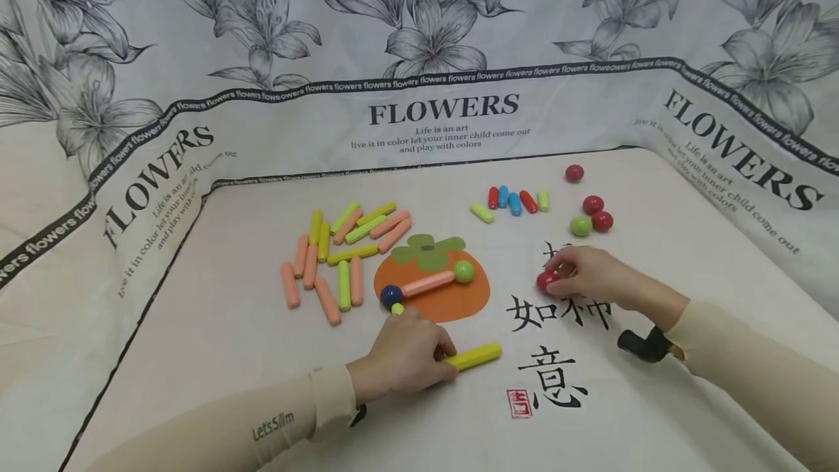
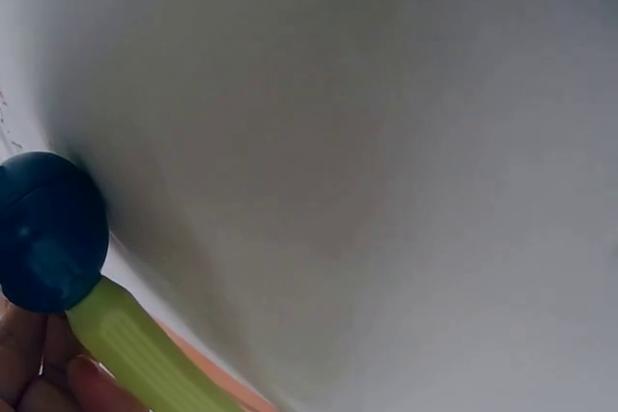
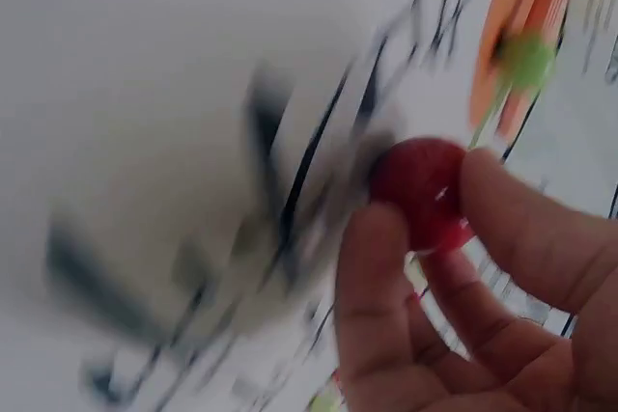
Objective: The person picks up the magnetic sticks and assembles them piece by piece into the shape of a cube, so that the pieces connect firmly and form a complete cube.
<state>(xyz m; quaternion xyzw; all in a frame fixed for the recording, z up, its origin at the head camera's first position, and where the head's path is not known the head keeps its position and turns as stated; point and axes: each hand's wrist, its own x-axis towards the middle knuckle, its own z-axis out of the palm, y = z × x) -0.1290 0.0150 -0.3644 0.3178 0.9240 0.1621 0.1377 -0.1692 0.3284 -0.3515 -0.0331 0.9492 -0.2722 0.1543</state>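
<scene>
In the head view my left hand (image 1: 409,347) is at the lower middle, fingers curled at the near end of a yellow stick (image 1: 477,356). In the left wrist view, its fingers hold a blue ball (image 2: 53,233) with a yellow-green stick (image 2: 145,359) joined to it; in the head view the hand hides this ball. Beyond the hand, a pink stick (image 1: 427,283) links a dark blue ball (image 1: 391,296) to a green ball (image 1: 463,272). My right hand (image 1: 593,279) pinches a red ball (image 3: 425,190) between thumb and fingers, over the black printed characters.
Several pink, yellow and yellow-green sticks (image 1: 317,226) lie scattered at left. Short red, blue and yellow-green sticks (image 1: 514,204) form a row at the back. Red balls (image 1: 593,205) and a green ball (image 1: 580,226) sit back right. The printed cloth (image 1: 452,144) rises behind.
</scene>
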